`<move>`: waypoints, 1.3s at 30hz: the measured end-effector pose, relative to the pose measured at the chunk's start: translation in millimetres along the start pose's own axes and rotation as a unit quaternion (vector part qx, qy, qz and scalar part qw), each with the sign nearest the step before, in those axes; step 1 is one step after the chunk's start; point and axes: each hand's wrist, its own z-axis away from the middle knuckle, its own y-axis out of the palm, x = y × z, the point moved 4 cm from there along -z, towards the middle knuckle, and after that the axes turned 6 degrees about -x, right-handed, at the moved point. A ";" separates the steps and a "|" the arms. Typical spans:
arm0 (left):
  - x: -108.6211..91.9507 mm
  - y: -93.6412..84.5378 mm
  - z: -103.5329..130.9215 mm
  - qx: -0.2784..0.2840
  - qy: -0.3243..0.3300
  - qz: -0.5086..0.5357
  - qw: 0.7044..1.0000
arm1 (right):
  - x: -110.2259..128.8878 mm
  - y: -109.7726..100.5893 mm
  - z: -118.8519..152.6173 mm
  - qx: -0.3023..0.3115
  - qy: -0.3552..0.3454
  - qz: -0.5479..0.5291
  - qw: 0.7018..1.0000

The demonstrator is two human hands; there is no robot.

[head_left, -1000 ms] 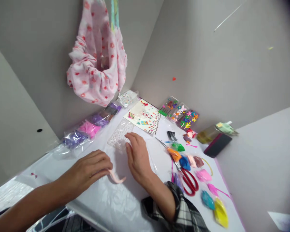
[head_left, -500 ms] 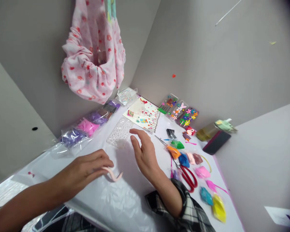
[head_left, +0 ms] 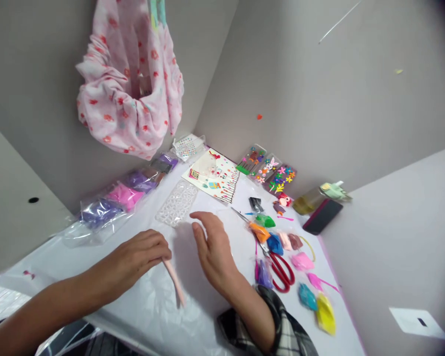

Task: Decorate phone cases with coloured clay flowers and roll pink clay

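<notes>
My left hand (head_left: 143, 254) pinches one end of a thin, pale pink clay strip (head_left: 175, 283). The strip slants down and to the right from the fingertips, over the white sheet. To its right is my right hand (head_left: 214, 249), held above the table with thumb and fingers apart and nothing in it. Just beyond the hands lies a clear lattice-patterned case (head_left: 177, 202). Red-handled scissors (head_left: 282, 272) rest to the right, partly beneath small bags of coloured clay, among them an orange one (head_left: 259, 232) and a blue one (head_left: 275, 244).
Bags of purple and pink clay (head_left: 125, 196) line the left wall. A drawn card (head_left: 222, 173) and decorated cases (head_left: 265, 168) lie at the back. A bottle (head_left: 306, 201) and phone (head_left: 323, 216) lean at the right wall. Pink floral cloth (head_left: 129, 113) hangs above.
The clay strip was curled near my left fingers and now hangs straighter, stretching lower. My right hand keeps its open pose. The whole view has shifted slightly.
</notes>
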 end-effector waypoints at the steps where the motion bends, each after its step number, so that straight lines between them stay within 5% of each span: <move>1: 1.6 -5.5 3.5 -0.005 0.000 -0.018 1.000 | 4.1 7.5 0.8 0.012 -0.012 0.010 1.000; 3: 2.9 -18.3 10.2 -0.033 -0.015 -0.048 0.998 | 13.5 23.1 0.9 0.036 -0.027 0.038 0.998; 7: 2.0 -44.1 22.4 -0.201 -0.094 -0.090 0.971 | 28.0 55.1 3.3 0.085 -0.034 0.115 0.989; 11: -2.1 -47.9 30.4 -0.293 -0.137 -0.082 0.943 | 27.2 75.7 11.1 0.140 -0.085 0.153 0.974; 16: -3.3 -43.4 31.9 -0.303 -0.126 -0.063 0.942 | 11.4 74.4 7.5 0.136 -0.072 0.217 0.964; 23: -4.5 -44.7 33.4 -0.310 -0.100 -0.050 0.944 | 30.7 86.1 14.6 0.189 -0.150 0.170 0.956; 33: -6.4 -37.7 30.0 -0.276 -0.073 -0.062 0.956 | -11.5 54.2 -25.2 0.141 -0.131 0.254 0.948; 39: -7.9 -31.3 22.9 -0.201 -0.012 -0.068 0.977 | 4.4 35.4 -10.5 0.120 -0.048 0.177 0.976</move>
